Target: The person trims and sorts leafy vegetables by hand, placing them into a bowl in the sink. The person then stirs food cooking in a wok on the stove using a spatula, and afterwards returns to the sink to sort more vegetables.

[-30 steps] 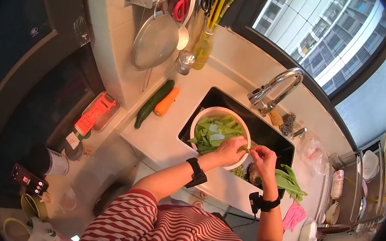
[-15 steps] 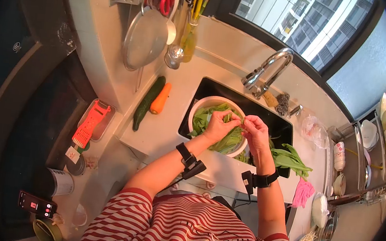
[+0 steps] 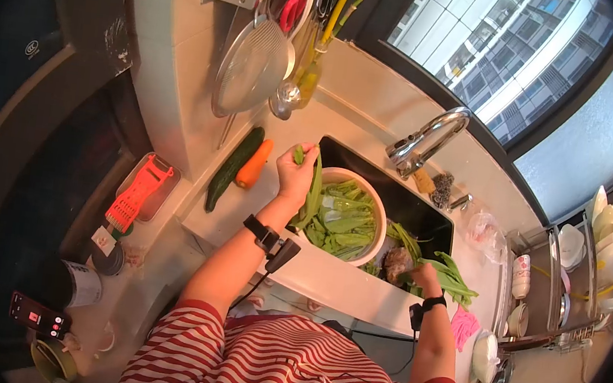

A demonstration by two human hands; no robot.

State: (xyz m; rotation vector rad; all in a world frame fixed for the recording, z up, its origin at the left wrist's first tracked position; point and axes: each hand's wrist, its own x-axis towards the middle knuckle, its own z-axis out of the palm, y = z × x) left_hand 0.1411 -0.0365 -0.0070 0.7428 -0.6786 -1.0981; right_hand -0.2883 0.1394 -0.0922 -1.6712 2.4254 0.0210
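Observation:
My left hand [image 3: 295, 177] is raised at the left rim of a pale round basin [image 3: 379, 222], its fingers closed on a long green leaf [image 3: 314, 192] that hangs down beside the rim. Green leafy vegetables [image 3: 341, 218] fill the basin, which sits in the dark sink [image 3: 434, 229]. Over the right end of the sink, my right hand [image 3: 429, 280] reaches down, its fingers mostly hidden. Next to it are a brownish lump [image 3: 396, 264], whose kind I cannot make out, and more leafy greens [image 3: 455, 280] lying over the sink edge.
A cucumber [image 3: 235, 168] and a carrot [image 3: 254, 164] lie on the counter to the left. The faucet [image 3: 433, 138] arches behind the sink. On the right are a pink cloth [image 3: 465, 329] and a dish rack [image 3: 537, 293]; a red grater [image 3: 141, 192] lies at far left.
My hands were together above the basin and have parted. The left moved left with a leaf; the right moved down and right into the sink's right end.

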